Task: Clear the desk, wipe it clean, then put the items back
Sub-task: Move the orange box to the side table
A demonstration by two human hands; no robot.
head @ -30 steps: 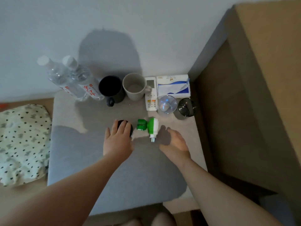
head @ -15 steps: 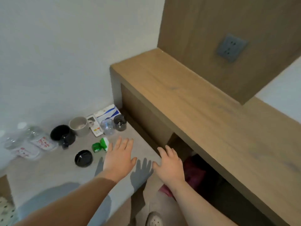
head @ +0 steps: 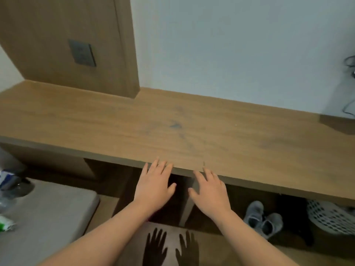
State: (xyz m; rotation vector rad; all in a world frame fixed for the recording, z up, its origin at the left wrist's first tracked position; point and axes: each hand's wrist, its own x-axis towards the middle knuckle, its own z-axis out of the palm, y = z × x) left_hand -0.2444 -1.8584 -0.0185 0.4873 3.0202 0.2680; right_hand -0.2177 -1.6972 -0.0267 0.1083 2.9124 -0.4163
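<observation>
My left hand (head: 153, 187) and right hand (head: 210, 191) hover side by side, flat and empty, fingers straight, their tips at the front edge of the wooden desk (head: 115, 121). Its top shows a bluish smudge (head: 175, 126), so I judge wiping is due. Small items (head: 11, 189) sit on the grey stool (head: 50, 208) to the left, probably parked there to free the desk.

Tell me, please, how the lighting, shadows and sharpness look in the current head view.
Head view: soft, dim light, no glare on the desk; the left hand and right hand cast crisp shadows on the surface below them; the clutter at the left edge is blurred.
</observation>
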